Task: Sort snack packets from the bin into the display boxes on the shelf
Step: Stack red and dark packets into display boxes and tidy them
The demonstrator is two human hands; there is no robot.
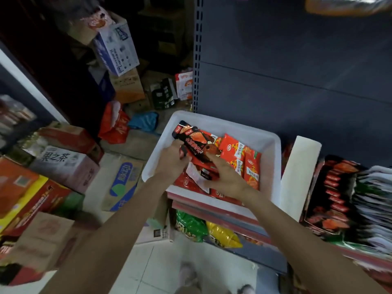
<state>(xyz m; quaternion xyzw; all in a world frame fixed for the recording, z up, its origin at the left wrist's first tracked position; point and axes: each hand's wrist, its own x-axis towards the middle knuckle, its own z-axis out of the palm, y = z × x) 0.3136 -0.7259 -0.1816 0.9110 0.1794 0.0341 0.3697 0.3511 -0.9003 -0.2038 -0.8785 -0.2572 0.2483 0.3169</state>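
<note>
A white plastic bin (273, 145) sits on the shelf, holding several red and black snack packets. My left hand (172, 159) grips a small stack of black-and-red packets (192, 137) lifted above the bin's left side. My right hand (226, 176) reaches into the bin, its index finger stretched onto a dark packet and its other fingers over the red and white packets below; whether it pinches one is hidden. Red-orange packets (244, 160) stand along the bin's right side. A display box (331, 192) filled with black-and-red packets stands on the shelf to the right.
A white box flap (301, 175) rises between bin and display box. Green and white packets (373, 200) lie at far right. A lower shelf carries green and yellow bags (207, 230). Cardboard cartons (63, 164) crowd the floor on the left. A grey back panel (297, 71) stands behind.
</note>
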